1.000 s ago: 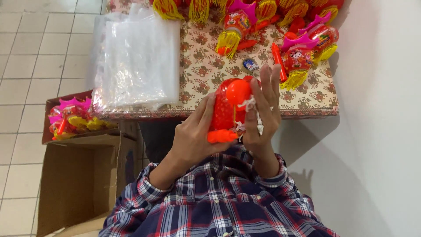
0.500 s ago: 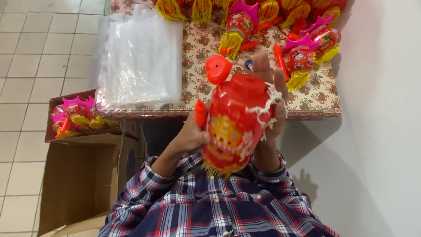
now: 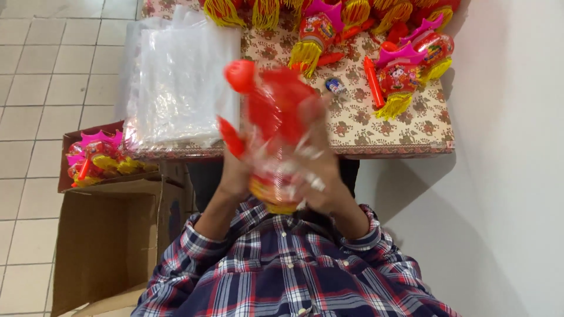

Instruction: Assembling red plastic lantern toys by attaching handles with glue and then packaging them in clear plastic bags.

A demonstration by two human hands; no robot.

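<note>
I hold a red toy lantern point(image 3: 271, 111) with a yellow fringe at its lower end, up in front of me and blurred by motion. A clear plastic bag seems to be wrapped around it. My left hand point(image 3: 234, 176) grips its lower left side. My right hand point(image 3: 320, 170) covers its right side, fingers spread over the plastic. A round red knob sticks up at the lantern's top left.
A floral-clothed table point(image 3: 352, 126) carries a stack of clear plastic bags point(image 3: 179, 82), several red lanterns with pink tops and yellow tassels point(image 3: 405, 73), and a loose red stick point(image 3: 372, 82). A box of bagged lanterns point(image 3: 97, 158) and an open cardboard box point(image 3: 111, 246) stand at left. White wall at right.
The lantern has been turned and raised from a low hold before my chest to upright, and now it tilts and blurs as both hands work the plastic around it.
</note>
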